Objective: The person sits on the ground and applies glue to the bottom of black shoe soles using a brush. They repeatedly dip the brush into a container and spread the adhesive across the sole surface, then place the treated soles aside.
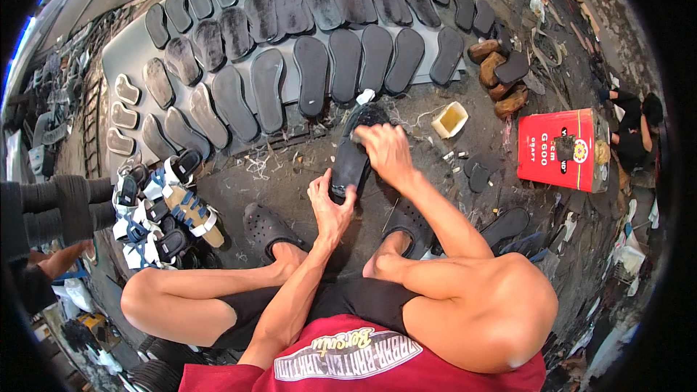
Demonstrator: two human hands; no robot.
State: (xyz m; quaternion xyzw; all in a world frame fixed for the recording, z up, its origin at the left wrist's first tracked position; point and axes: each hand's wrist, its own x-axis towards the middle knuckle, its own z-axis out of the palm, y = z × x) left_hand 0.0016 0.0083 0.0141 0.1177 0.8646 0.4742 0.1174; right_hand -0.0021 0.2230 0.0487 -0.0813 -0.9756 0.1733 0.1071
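Between my feet, a black shoe sole [350,162] is tilted upright off the ground, its far end dark and shaggy-looking. My left hand [332,205] grips its near end, with the thumb on one side and the fingers on the other. Over the far half, my right hand [386,151] is closed, fingertips pressed together against the sole's upper face. Whatever small thing those fingers may pinch is too hidden to name. A small white scrap [366,96] lies just beyond the sole's far tip.
Rows of dark soles cover a grey sheet [290,112] ahead. Right of my hands stand an open yellowish container [450,120], wooden shoe lasts [501,80] and a red tin [555,149]. Strappy sandals [170,203] are piled at left. Another person [635,127] sits far right.
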